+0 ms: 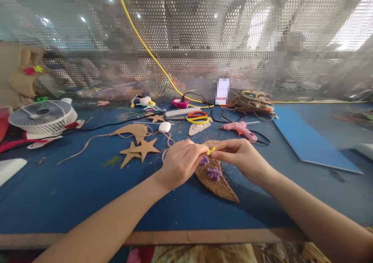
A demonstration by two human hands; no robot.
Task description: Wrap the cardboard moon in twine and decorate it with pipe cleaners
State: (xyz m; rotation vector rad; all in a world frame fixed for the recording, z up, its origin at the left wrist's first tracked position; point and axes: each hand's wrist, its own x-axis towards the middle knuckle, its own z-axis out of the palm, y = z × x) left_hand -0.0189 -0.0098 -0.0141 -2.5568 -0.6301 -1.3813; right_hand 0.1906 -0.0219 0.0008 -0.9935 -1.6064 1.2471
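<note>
My left hand (182,160) and my right hand (243,154) meet over a crescent wrapped in brown twine (224,187). Between their fingertips is a small yellow fuzzy strip (211,151), like a bit of pipe cleaner, with both hands pinched on it. Two purple fuzzy flowers lie on the crescent: the lower flower (214,173) shows whole, while the upper flower (204,160) is partly behind my left fingers. The upper end of the crescent is mostly covered by my hands. Near my right hand rests a pink glue gun (240,130).
Cardboard stars (148,149) and a cardboard crescent (132,131) with loose twine lie left. Behind are yellow-handled scissors (198,120) and a white egg-shaped piece (164,127). A white fan (43,117) stands far left, a blue board (314,138) right. Perforated metal (186,68) backs the table.
</note>
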